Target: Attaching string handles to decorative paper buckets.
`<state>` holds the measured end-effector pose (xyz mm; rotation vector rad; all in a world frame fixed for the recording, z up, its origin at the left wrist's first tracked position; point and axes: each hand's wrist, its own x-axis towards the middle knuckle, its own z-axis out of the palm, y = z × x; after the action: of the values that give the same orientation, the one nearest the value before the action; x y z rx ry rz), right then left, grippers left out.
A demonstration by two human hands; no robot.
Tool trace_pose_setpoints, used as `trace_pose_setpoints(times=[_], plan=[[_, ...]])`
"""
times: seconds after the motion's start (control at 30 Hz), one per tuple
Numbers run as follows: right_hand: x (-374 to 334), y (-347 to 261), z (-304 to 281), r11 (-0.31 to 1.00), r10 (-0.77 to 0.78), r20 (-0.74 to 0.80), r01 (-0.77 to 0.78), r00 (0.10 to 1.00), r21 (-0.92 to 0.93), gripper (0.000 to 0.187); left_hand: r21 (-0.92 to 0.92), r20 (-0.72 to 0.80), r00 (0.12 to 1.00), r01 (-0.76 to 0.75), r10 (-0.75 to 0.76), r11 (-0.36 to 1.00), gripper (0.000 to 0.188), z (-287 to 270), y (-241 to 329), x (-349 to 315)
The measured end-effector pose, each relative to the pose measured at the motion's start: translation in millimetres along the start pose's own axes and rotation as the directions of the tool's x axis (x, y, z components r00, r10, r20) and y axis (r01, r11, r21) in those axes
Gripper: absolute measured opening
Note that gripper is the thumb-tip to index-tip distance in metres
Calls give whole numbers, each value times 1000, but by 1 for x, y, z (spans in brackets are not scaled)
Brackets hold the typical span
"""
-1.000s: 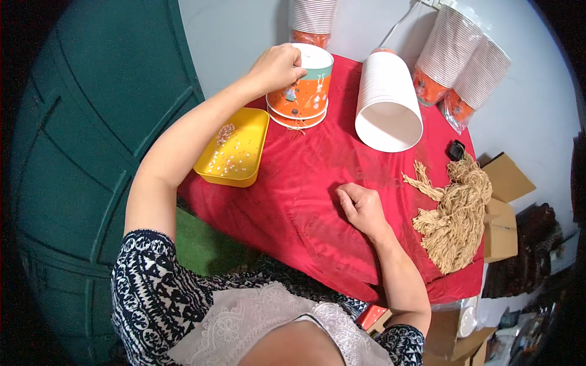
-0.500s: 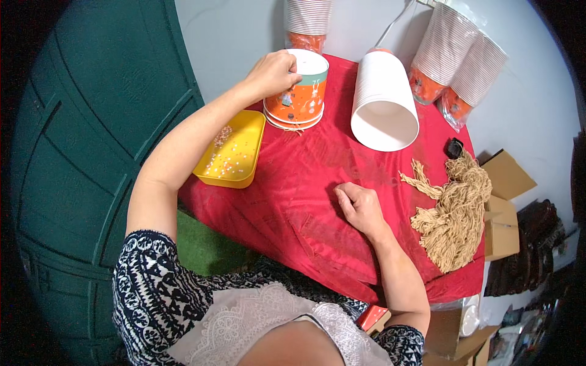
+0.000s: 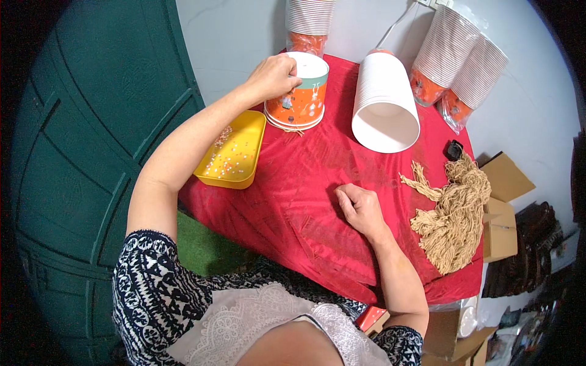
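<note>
The left hand [image 3: 274, 76] pinches the top edge of the upside-down orange cup [image 3: 310, 100] at the back of the worktop [image 3: 299, 177], beyond the yellow tray [image 3: 229, 182]; the right hand [image 3: 361, 205] rests curled, nothing showing in it. The cup looks light and easily dented, so its stiffer edge suits a gentle hold.

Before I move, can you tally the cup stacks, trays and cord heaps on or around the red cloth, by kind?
Upright wrapped cup stacks: 3
Cup stack lying on its side: 1
Inverted orange cup stack at the left hand: 1
Yellow tray: 1
Tan cord heap: 1
Total: 7
</note>
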<state>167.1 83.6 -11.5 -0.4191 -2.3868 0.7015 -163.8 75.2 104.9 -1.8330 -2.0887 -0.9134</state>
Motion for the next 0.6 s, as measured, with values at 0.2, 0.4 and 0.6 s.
trace_pose_setpoints(times=[0.2,0.4,0.6], plan=[[0,0,0,1000,-1,7,1,1000,3,11,-4,-2,1000,-10,10,1000,20,1,-1,-1],[0,-1,-2,1000,13,10,-13,1000,0,11,-2,3,1000,-17,17,1000,20,1,0,-1],[1,0,0,1000,-3,0,3,1000,9,11,-8,4,1000,-15,15,1000,22,3,-5,-2]])
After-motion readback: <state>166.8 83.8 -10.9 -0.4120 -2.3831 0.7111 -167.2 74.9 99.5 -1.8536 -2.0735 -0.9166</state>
